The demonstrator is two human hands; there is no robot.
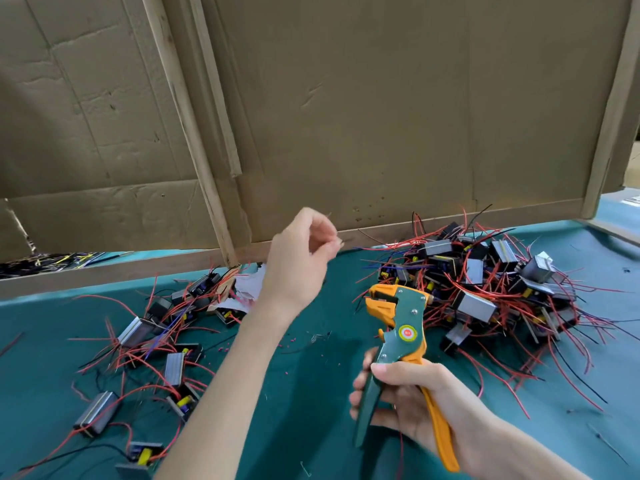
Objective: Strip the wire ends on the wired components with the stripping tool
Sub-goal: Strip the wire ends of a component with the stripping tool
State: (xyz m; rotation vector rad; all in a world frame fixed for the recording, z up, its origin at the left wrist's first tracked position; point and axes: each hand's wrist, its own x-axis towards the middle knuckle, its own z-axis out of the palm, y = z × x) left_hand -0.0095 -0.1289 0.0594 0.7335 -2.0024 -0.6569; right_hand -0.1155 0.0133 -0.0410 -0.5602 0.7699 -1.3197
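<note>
My right hand (412, 403) grips the handles of the green and orange stripping tool (401, 337), held upright over the green table with its jaws pointing up and left. My left hand (301, 258) is raised toward the cardboard wall, its fingers curled, and seems to pinch something tiny and blurred at the fingertips. A big pile of wired components (485, 289) with red and black leads lies to the right of the tool. A looser scatter of wired components (156, 348) lies on the left.
A cardboard wall with wooden battens (346, 116) stands along the back of the green table (311, 393). Small pink bits of insulation (221, 348) dot the cloth between the two groups. Crumpled paper (249, 285) lies near the wall.
</note>
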